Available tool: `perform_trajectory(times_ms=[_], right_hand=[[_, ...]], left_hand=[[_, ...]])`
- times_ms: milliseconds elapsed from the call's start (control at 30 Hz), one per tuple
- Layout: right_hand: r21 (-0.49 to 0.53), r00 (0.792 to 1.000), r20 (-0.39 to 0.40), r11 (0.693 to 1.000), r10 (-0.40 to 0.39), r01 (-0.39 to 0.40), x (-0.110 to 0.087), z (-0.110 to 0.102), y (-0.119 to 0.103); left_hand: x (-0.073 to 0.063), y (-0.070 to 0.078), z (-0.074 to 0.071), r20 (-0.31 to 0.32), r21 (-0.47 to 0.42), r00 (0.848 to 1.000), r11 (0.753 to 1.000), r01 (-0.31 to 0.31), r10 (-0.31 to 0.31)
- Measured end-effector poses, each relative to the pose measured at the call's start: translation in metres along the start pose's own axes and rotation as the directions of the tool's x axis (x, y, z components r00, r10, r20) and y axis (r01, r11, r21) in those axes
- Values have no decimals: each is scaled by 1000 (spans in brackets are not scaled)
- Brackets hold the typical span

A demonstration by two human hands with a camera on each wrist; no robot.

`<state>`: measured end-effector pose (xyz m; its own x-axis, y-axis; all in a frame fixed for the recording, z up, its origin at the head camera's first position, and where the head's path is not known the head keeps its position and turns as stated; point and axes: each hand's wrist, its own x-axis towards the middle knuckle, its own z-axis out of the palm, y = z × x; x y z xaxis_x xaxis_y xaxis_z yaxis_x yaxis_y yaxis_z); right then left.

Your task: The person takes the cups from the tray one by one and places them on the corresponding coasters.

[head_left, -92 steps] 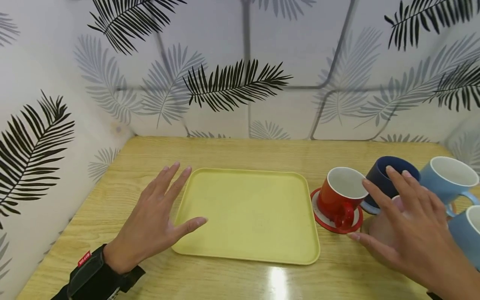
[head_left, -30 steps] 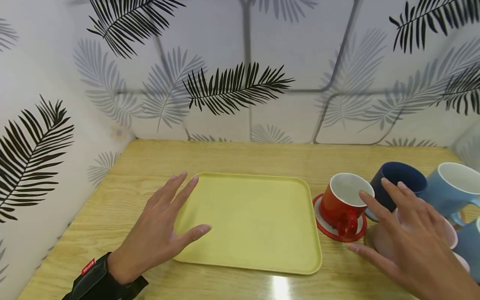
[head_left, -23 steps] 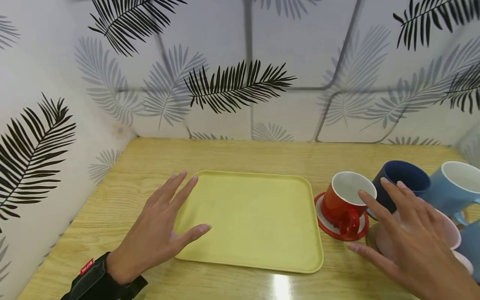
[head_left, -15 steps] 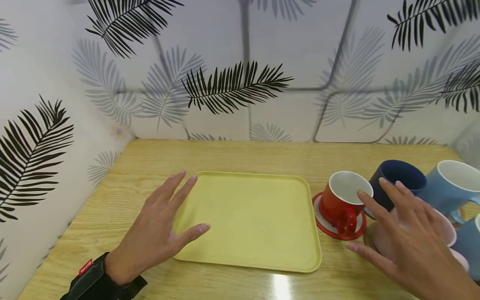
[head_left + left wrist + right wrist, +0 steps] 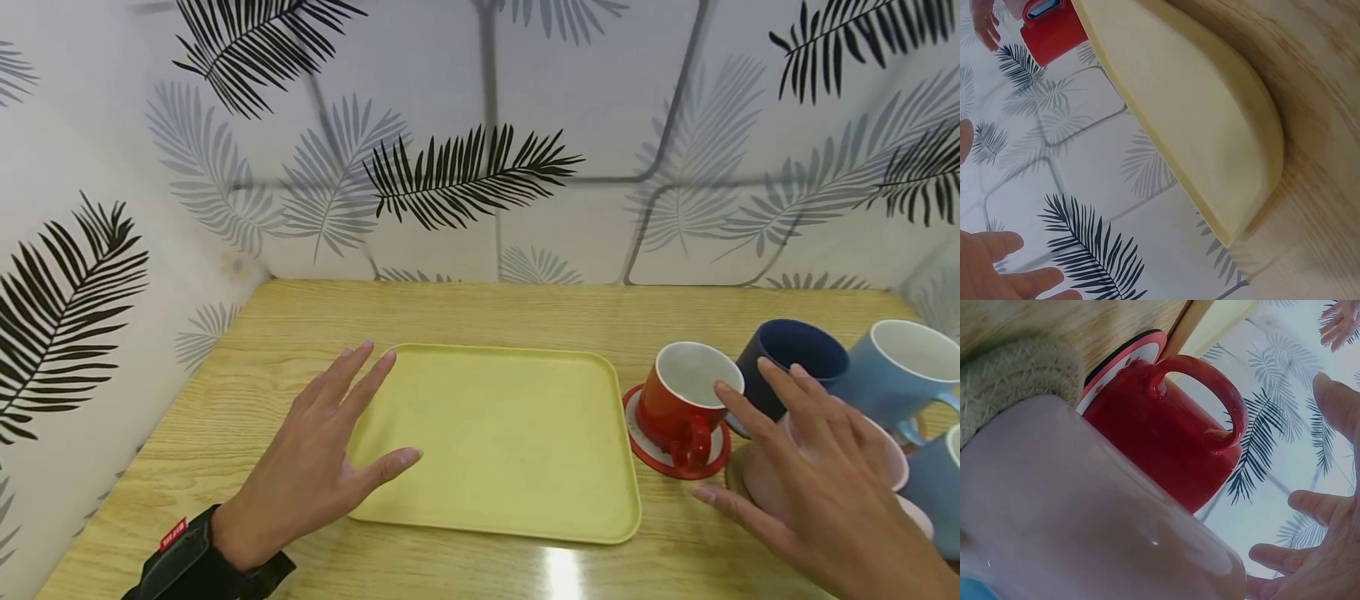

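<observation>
My left hand [image 5: 315, 467] hovers with spread fingers over the left edge of a yellow tray [image 5: 495, 442]; it holds nothing. On the right, my right hand [image 5: 825, 483] is held out with its fingers apart, above a pale pink mug [image 5: 1085, 506] that it partly hides in the head view. That mug stands on a woven straw coaster [image 5: 1029, 372]. Just left of the right fingertips, a red mug [image 5: 671, 408] with a white inside sits on a red-rimmed white coaster [image 5: 651, 454]. Its handle faces the near side. Nothing is in the right hand's fingers.
Behind the right hand stands a navy mug [image 5: 765, 387]. Farther right are a light blue mug [image 5: 873, 387] and another blue mug [image 5: 933, 492], cut by the frame edge. The wooden table [image 5: 450, 312] meets a leaf-patterned wall [image 5: 555, 225] at the back.
Against the oldest frame, the view has shifted slightly and more of the pink mug shows beside the right hand. Over the last second both hands stay almost still; mugs and tray have not moved.
</observation>
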<state>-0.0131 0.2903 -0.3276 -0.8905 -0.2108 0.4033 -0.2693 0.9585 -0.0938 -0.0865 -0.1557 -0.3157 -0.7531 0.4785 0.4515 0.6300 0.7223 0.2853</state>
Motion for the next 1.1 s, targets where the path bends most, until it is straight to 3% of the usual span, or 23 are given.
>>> perform_trajectory(times_ms=[400, 733, 1100], right_hand=[[12, 1000, 5, 1000, -9, 9, 0, 0, 1], [24, 997, -50, 998, -56, 57, 6, -1, 4], [25, 999, -16, 998, -50, 50, 5, -1, 5]], left_hand=[[1, 0, 1, 0, 4, 1000, 1000, 2, -2], [1, 0, 1, -1, 7, 1000, 1000, 3, -3], [1, 1, 1, 15, 4, 1000, 1000, 3, -3]])
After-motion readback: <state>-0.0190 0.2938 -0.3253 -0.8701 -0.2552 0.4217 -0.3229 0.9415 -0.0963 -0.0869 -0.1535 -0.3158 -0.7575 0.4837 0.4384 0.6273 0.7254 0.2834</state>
